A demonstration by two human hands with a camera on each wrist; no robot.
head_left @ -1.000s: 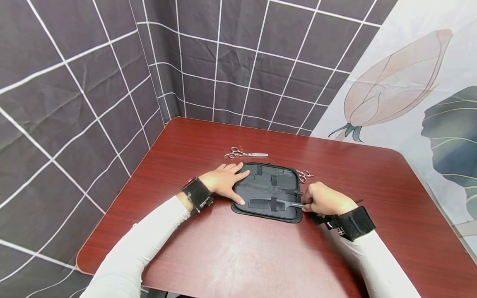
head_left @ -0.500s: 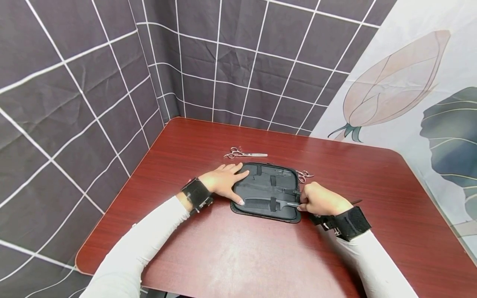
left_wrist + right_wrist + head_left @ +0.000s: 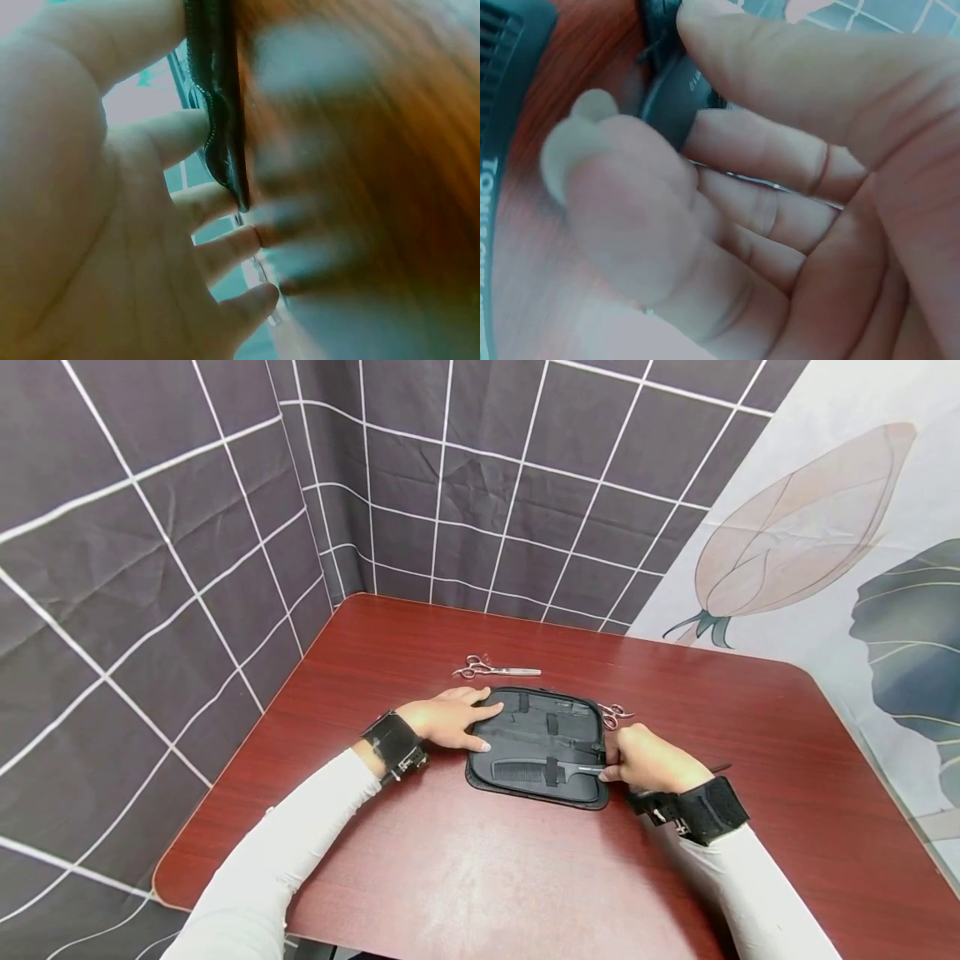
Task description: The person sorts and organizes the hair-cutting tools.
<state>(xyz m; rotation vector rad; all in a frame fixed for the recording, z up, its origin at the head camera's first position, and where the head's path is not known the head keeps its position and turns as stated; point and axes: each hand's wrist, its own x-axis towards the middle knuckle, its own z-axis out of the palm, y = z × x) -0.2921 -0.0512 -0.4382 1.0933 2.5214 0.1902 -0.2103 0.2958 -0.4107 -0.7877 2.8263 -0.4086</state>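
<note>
A black case with elastic loops lies spread on the table. One loop crosses a dark comb along its near side. My right hand pinches the comb's handle between thumb and fingers at the case's right edge. My left hand rests with fingers spread on the case's left edge; its thumb lies on the panel, apart from the comb. In the left wrist view the case's stitched edge runs beside these fingers.
Thinning scissors lie behind the case. Another pair of scissors shows its handles at the case's right side, the blades hidden. A second, lettered comb lies on the table, mostly hidden under my right wrist in the head view.
The comb has slid slightly left under its loop, with my right hand moving along with it. My left thumb has shifted up the panel, away from the comb's end.
</note>
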